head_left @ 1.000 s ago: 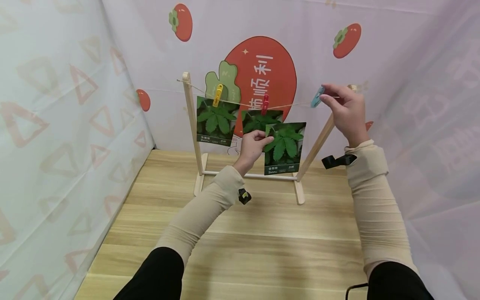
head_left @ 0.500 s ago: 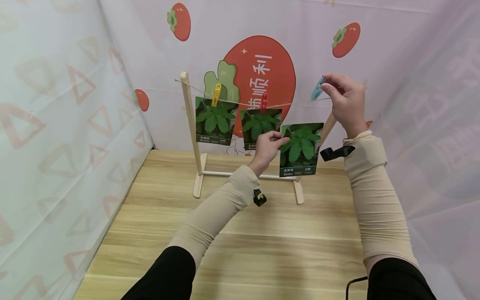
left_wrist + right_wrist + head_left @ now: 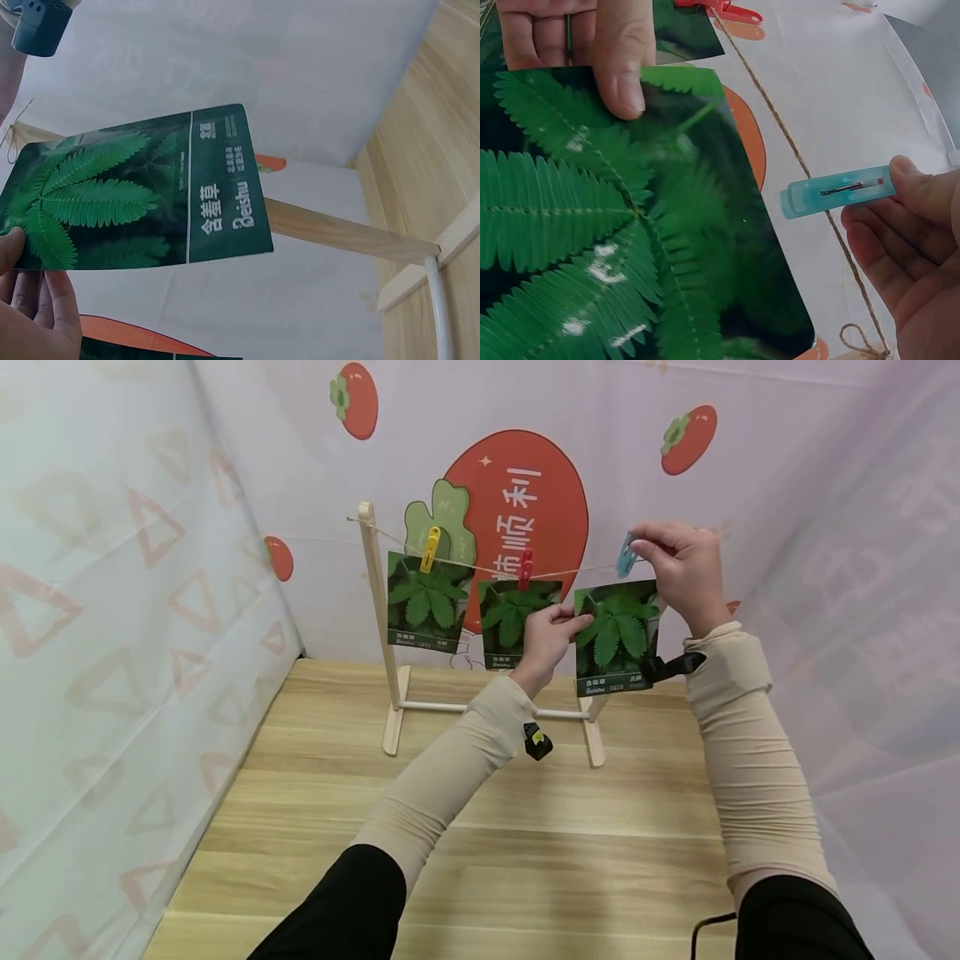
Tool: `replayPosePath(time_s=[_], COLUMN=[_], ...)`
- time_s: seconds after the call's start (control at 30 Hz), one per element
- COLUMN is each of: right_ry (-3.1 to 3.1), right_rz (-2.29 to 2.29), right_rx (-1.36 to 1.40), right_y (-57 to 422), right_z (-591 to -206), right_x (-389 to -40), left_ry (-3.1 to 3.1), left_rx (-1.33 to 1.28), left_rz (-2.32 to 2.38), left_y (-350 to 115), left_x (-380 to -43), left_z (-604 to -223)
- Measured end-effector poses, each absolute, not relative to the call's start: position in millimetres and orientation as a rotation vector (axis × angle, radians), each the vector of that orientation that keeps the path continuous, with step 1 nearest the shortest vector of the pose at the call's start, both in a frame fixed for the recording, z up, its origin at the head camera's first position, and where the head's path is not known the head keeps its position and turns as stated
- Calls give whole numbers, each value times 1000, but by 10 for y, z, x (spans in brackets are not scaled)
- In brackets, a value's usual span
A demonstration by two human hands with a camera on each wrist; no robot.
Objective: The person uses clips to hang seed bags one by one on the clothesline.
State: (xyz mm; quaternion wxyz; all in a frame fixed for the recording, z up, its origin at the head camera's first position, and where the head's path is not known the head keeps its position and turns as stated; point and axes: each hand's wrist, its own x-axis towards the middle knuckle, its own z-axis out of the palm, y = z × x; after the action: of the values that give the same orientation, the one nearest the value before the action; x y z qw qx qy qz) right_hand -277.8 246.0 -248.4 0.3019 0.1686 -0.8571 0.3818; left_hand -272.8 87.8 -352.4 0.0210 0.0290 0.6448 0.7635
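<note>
My left hand (image 3: 549,642) pinches the left edge of a green seed packet (image 3: 617,639) printed with a fern-like leaf, its thumb on the front. In my right hand (image 3: 684,572) a blue clothespin (image 3: 626,556) is pinched at one end. The right wrist view shows the clothespin crossing the twine (image 3: 769,101), with the packet's top edge close beside the string. Two similar packets hang from the twine: one under a yellow clothespin (image 3: 431,550) at left, the other under a red clothespin (image 3: 526,570), partly covered by my left hand.
The twine runs between the posts of a wooden stand; its left post (image 3: 380,602) shows fully, the right is mostly hidden. A white rod (image 3: 435,706) joins the feet on the wood-grain table (image 3: 480,860). Printed cloth (image 3: 637,460) walls the back and sides.
My left hand has carried the packet right, then up towards the twine. The blue clothespin in my right hand has shifted slightly left and turned more upright.
</note>
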Motion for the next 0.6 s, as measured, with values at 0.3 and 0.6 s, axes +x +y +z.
replayPosePath(time_s=[0.3,0.6], right_ry=[-2300,-2423], right_rz=[916,945], right_rx=[469,455], right_y=[2447,2470], right_z=[-2509,-2532], right_x=[-2776,-2732], left_ry=[1933,1982], left_rx=[111,169], left_rz=[2442,2366], left_y=[890,887], left_x=[-2750,-2744], left_z=[-3495,-3466])
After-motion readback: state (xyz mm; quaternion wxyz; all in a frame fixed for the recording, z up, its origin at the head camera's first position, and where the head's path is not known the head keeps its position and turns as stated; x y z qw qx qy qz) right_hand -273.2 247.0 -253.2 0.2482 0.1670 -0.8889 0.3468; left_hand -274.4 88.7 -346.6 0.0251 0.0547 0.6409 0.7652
